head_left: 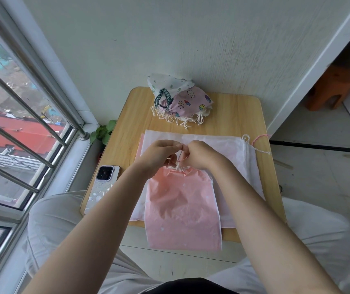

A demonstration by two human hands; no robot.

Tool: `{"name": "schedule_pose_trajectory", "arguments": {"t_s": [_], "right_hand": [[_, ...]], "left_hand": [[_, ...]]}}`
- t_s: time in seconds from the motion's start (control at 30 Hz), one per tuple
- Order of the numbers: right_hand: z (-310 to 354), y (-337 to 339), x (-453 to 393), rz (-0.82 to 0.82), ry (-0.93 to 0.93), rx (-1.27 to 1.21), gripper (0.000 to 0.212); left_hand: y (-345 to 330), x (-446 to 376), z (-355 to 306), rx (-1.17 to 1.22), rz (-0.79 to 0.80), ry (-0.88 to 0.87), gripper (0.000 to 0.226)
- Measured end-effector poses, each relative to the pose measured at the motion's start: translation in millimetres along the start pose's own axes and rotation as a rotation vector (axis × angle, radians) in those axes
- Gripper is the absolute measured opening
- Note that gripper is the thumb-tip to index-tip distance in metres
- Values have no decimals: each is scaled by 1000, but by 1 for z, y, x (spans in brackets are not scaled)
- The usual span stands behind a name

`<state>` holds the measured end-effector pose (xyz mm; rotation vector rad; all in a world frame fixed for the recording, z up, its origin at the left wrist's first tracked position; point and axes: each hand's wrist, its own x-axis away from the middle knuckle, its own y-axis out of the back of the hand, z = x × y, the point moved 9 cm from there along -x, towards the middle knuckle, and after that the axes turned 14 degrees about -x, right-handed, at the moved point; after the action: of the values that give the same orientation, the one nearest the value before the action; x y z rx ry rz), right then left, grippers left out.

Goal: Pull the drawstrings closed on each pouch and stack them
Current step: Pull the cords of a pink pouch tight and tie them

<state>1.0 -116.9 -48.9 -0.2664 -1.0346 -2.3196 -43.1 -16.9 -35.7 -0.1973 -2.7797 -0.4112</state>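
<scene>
Both hands cinch a pink pouch (182, 206) at the centre of a small wooden table (244, 111).

Left hand (159, 154) and right hand (201, 154) pinch its drawstring (179, 159) above the gathered mouth; the thin, limp fabric looks light and best held by the cords. Finished pouches (180, 98) are piled at 12 o'clock.

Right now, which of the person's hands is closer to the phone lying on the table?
The left hand. It grips the pink pouch's drawstring just right of the phone; the right hand pinches the same drawstring farther right.
</scene>
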Motion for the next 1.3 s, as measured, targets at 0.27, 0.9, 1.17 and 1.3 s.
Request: {"name": "schedule_pose_trajectory", "arguments": {"t_s": [0.27,0.9,1.17,1.3], "right_hand": [[2,2,1,51,55,-31,16],[33,52,4,-217,394,-918,40],[4,10,-2,-189,234,-459,8],[-1,16,-2,-217,214,-481,7]], "left_hand": [[21,-6,26,-195,-260,118,15],[9,-17,31,-272,-17,166,25],[9,-19,38,-57,-8,261,17],[16,-19,44,-64,-47,245,23]]}}
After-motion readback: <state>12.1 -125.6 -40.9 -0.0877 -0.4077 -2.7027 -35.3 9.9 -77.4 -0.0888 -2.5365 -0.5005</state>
